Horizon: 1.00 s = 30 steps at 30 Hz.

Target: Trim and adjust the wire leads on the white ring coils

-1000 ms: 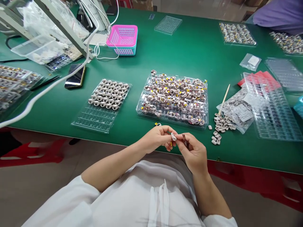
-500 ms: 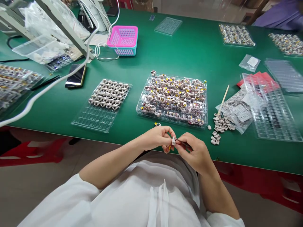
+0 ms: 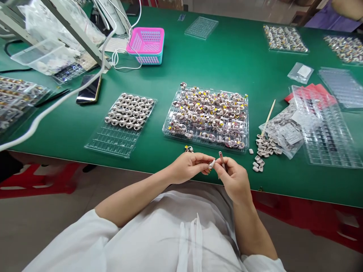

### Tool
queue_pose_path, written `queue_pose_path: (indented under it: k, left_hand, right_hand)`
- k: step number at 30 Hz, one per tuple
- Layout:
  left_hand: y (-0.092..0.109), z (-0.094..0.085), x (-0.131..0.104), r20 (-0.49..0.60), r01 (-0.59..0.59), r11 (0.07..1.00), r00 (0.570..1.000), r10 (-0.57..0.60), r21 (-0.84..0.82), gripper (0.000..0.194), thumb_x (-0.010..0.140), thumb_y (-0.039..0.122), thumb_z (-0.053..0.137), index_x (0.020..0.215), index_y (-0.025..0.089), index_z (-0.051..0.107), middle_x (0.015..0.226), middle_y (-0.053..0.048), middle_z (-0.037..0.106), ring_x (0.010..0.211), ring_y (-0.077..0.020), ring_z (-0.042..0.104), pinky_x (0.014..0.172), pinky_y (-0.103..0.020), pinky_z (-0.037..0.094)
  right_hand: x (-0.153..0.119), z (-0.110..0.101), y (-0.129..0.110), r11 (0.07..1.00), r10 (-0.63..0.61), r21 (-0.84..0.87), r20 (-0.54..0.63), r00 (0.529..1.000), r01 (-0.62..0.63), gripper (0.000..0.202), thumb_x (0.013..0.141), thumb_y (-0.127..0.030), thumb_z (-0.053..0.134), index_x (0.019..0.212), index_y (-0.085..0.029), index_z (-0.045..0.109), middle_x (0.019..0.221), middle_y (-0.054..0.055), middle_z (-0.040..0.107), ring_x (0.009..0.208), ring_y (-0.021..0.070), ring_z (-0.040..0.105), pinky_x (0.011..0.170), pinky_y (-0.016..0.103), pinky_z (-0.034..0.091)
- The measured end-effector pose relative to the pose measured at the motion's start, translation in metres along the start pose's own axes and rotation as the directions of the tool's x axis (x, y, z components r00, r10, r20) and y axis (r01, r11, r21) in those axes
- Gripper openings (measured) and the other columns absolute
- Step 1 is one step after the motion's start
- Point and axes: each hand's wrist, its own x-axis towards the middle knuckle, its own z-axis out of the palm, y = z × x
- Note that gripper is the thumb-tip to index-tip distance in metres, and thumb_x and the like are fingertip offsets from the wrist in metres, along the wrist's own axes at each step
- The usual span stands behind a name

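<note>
Pinched in my left hand (image 3: 188, 167) is a small whitish ring-like piece (image 3: 211, 164), held near the table's front edge. My right hand (image 3: 234, 177) is closed on a thin dark tool (image 3: 222, 160) that points up, and its fingertips meet the piece. Just beyond my left hand a small ringed part with a yellow tag (image 3: 189, 149) lies on the table. Behind the hands stands a clear tray full of tagged ring-like parts (image 3: 210, 113). To the left, a clear tray (image 3: 112, 141) holds rows of grey-white rings (image 3: 131, 109).
Loose whitish pieces (image 3: 265, 146), a wooden stick (image 3: 268, 118), a plastic bag (image 3: 290, 134) and a clear compartment tray (image 3: 337, 147) lie right. A phone (image 3: 89, 90), white cable (image 3: 36, 122) and pink basket (image 3: 146, 45) are left. A person's purple clothing (image 3: 331, 17) shows at far right.
The tool in my right hand has swung from lying across the piece to pointing up. The piece has tilted and shifted slightly right, and my right fingertips now meet it. The person at far right moved an arm.
</note>
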Motion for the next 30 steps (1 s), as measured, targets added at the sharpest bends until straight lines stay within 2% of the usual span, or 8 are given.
queue_pose_path:
  k: [6,12,23,26,30]
  left_hand:
    - [-0.009,0.002,-0.001,-0.09,-0.058,0.998,0.994,0.061,0.034,0.028,0.079,0.024,0.076,0.105,0.013,0.07,0.082,-0.005,0.076,0.073,-0.0159,0.072,0.072,-0.029,0.061]
    - [-0.009,0.001,-0.001,-0.068,-0.116,0.991,0.99,0.12,0.064,0.019,0.078,0.02,0.076,0.095,0.014,0.068,0.083,-0.005,0.077,0.077,-0.0157,0.073,0.074,-0.027,0.06]
    - [-0.003,-0.001,-0.002,-0.101,-0.164,0.94,0.974,0.202,0.299,0.015,0.079,0.026,0.075,0.089,0.015,0.074,0.084,-0.006,0.078,0.079,-0.0192,0.074,0.077,-0.029,0.059]
    - [0.0,-0.002,-0.003,-0.1,-0.144,0.938,0.978,0.184,0.315,0.015,0.079,0.027,0.075,0.088,0.015,0.075,0.084,-0.006,0.079,0.08,-0.0198,0.074,0.078,-0.029,0.059]
    - [0.001,-0.004,-0.003,-0.099,-0.124,0.938,0.982,0.164,0.323,0.014,0.079,0.026,0.075,0.088,0.016,0.076,0.084,-0.006,0.079,0.08,-0.0199,0.074,0.079,-0.028,0.059]
  right_hand:
    - [0.002,0.005,0.002,0.996,0.05,0.072,-0.035,0.998,-0.048,0.023,0.089,-0.041,0.065,0.088,-0.019,0.066,0.071,-0.001,0.061,0.056,0.0093,0.042,0.051,0.023,0.032]
    - [0.004,0.004,-0.002,0.985,0.084,0.151,0.022,0.996,-0.087,0.023,0.087,-0.041,0.067,0.086,-0.018,0.067,0.072,0.0,0.064,0.056,0.0085,0.043,0.051,0.023,0.032]
    - [0.008,0.007,-0.001,0.969,0.098,0.225,0.025,0.995,-0.101,0.024,0.084,-0.041,0.07,0.085,-0.017,0.068,0.072,0.001,0.063,0.057,0.0089,0.045,0.051,0.023,0.035]
    - [0.008,0.006,-0.001,0.974,0.089,0.202,0.057,0.994,-0.099,0.025,0.085,-0.042,0.069,0.085,-0.017,0.069,0.07,0.0,0.061,0.056,0.0086,0.043,0.05,0.023,0.034]
    - [0.008,0.002,-0.003,0.995,0.051,0.083,0.07,0.996,-0.057,0.026,0.087,-0.042,0.067,0.086,-0.017,0.07,0.069,0.001,0.061,0.059,0.0108,0.047,0.053,0.024,0.037]
